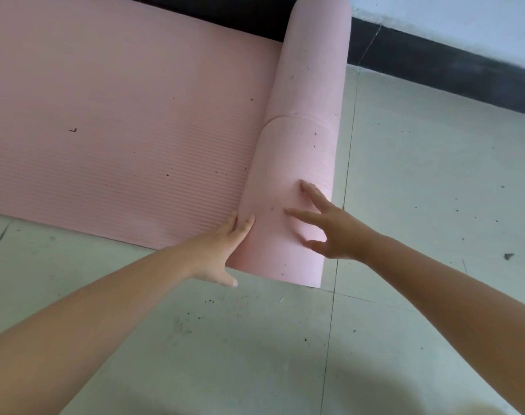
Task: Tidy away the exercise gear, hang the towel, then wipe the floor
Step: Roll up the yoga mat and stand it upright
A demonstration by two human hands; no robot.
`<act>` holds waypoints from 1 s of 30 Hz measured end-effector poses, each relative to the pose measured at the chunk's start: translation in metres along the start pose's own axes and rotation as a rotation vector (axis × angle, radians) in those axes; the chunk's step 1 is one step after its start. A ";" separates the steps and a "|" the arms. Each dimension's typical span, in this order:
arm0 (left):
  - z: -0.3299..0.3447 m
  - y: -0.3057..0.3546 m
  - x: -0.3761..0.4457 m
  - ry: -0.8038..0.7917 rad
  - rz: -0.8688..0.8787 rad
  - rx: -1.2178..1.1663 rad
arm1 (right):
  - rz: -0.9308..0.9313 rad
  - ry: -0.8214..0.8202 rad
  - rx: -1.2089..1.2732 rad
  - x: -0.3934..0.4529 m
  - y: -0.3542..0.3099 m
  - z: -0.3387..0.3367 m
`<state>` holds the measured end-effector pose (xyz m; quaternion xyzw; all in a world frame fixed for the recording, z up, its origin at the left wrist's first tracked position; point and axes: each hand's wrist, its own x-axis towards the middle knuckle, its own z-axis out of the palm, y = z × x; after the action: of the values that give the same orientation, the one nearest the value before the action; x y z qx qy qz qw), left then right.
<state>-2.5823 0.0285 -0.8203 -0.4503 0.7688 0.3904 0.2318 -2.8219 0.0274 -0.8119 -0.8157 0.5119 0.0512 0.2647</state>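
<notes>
A pink ribbed exercise mat (120, 115) lies on the floor, its right end rolled into a thick tube (303, 130) that runs from the wall toward me. My left hand (222, 250) presses against the near left side of the roll, fingers tucked in the crease where roll meets flat mat. My right hand (330, 229) hovers over the near end of the roll with fingers spread, fingertips touching or almost touching its top. Neither hand grips anything. No towel is in view.
Pale tiled floor (435, 205) with dark specks of dirt surrounds the mat. A black skirting board (435, 55) runs along a white wall (465, 13) at the back, close to the far end of the roll.
</notes>
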 end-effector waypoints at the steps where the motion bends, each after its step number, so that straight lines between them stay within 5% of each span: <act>1: 0.001 0.004 -0.002 0.029 -0.011 -0.088 | 0.009 -0.019 0.001 0.000 -0.001 -0.003; 8: 0.032 0.047 0.010 0.459 -0.240 -0.408 | 0.118 0.112 0.071 0.010 -0.022 -0.001; 11: 0.032 0.046 0.018 0.468 -0.250 -0.433 | 0.154 0.152 0.086 0.000 -0.022 0.005; 17: 0.023 0.019 0.016 0.396 -0.216 -0.493 | 0.315 -0.098 -0.244 -0.029 -0.014 0.015; 21: 0.014 0.004 0.017 0.332 -0.190 -0.523 | 0.101 0.062 -0.423 -0.020 -0.011 0.020; 24: 0.009 0.008 0.010 0.349 -0.160 -0.260 | -0.121 0.084 -0.510 -0.005 -0.001 0.016; 30: 0.034 0.028 0.006 0.573 -0.172 0.018 | -0.334 0.076 -0.578 0.029 0.010 0.001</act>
<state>-2.6089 0.0611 -0.8334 -0.6037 0.7653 0.2194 0.0417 -2.8167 0.0010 -0.8265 -0.9310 0.3449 0.1197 0.0081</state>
